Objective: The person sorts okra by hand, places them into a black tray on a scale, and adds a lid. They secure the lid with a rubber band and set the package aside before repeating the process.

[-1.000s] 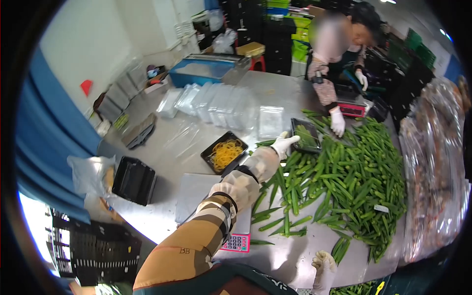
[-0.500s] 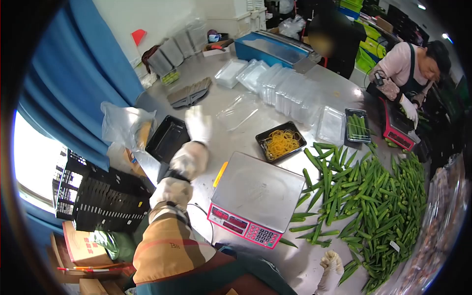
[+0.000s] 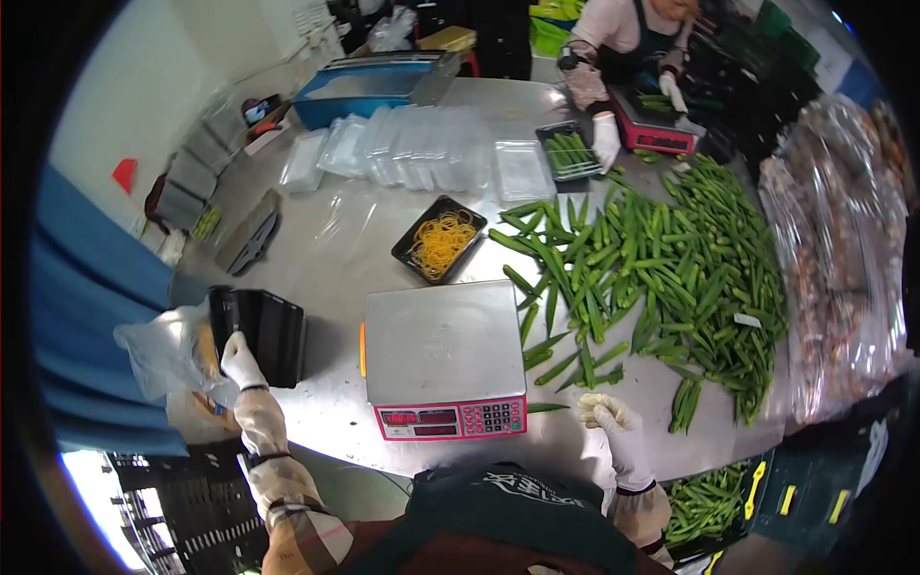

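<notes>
Black stacked trays [image 3: 273, 331] at left hand [image 3: 240, 362]

One camera sits on the person's head. It looks forward and down at the metal table [image 3: 326, 297] from the near edge. The scale [image 3: 441, 345] is close, right under it. The far edge, where another person [image 3: 613, 24] works, looks small and bent (the lens is round). The left hand [image 3: 240, 359] shows low, by the near left corner.
</notes>
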`<state>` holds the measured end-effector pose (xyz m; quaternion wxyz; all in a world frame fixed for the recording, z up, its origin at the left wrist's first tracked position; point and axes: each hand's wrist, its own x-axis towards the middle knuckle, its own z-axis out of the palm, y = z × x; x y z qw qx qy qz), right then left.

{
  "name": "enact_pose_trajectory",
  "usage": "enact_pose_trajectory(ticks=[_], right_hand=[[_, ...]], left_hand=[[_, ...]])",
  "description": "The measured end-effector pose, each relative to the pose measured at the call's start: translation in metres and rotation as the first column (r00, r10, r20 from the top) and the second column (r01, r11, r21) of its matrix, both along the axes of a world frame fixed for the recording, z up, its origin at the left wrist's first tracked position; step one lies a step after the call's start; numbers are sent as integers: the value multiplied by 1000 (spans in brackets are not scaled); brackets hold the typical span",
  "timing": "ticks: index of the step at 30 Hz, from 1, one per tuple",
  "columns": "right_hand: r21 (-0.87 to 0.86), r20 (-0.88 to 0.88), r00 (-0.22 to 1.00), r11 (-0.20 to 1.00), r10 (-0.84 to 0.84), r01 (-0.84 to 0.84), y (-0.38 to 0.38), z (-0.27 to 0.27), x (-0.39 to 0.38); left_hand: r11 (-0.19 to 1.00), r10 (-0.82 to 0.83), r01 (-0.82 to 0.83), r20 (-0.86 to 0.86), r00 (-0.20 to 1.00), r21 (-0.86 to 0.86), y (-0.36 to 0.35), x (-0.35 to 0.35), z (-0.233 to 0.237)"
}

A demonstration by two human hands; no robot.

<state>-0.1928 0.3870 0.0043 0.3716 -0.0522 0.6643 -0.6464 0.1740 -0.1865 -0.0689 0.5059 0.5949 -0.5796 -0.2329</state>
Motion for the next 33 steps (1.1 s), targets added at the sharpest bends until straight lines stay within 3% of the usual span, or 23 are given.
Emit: enact_pose_trajectory(ticks=[2,4,5,7,8,10,11,12,14,15,18,19,20,21,23,26,28,30,32,33], right_hand=[[17,1,1000,1000,-14,14,9,-5,5],[47,18,999,998,-52,51,16,-5,10],[34,22,999,999,-27,27,23,-19,10],[20,7,1000,1000,-9,9,23,-24,8],[16,7,1000,1000,-4,4,24,-25,10],[55,-21,1000,998,16,-15,29,-27,11],[72,-42,999,997,33,-30,35,-30,8],[107,-76,997,994,17,-9,46,-39,5],[175,-130,992,984,-8,31,73,-62,2],[167,-53,993,980,-102,109,85,-65,-2],[384,-87,967,887,-241,256,134,-98,-26],[481,-356,911,794,-209,371,164,-142,-36],[533,-589,800,686,-119,495,187,-179,-43],[537,-651,744,601,-152,592,186,-150,-53],[451,-492,779,652,-388,610,202,-133,-77],[515,-742,634,422,-217,747,231,-170,-99],[441,-700,617,461,-360,770,224,-154,-109],[398,-676,604,480,-422,782,220,-142,-117],[389,-687,599,487,-412,782,222,-141,-121],[423,-704,618,493,-349,760,221,-142,-122]], left_hand=[[928,183,-76,268,946,-365,46,-38,47],[803,72,171,378,923,-571,86,-81,68],[758,-61,313,416,908,-572,115,-110,79],[712,-401,585,459,793,-389,167,-154,68],[561,-567,745,489,663,-360,193,-174,63],[327,-569,942,782,255,-69,224,-188,37],[272,-681,962,706,195,-3,239,-189,28],[300,-699,953,691,182,53,244,-186,21],[226,-688,966,723,69,123,251,-192,54],[273,-684,949,726,78,156,264,-201,75],[220,-766,971,633,109,98,292,-231,91],[182,-818,983,556,146,9,303,-245,87],[197,-845,980,511,157,25,318,-263,89],[212,-890,975,426,164,67,330,-279,82],[232,-960,954,205,193,189,350,-313,59],[190,-928,893,-223,300,409,373,-368,22],[119,-892,882,-340,297,457,381,-397,-20],[219,-953,793,-48,298,568,393,-417,-65],[292,-948,758,72,310,583,410,-425,-110],[322,-937,678,122,326,661,424,-430,-106]])
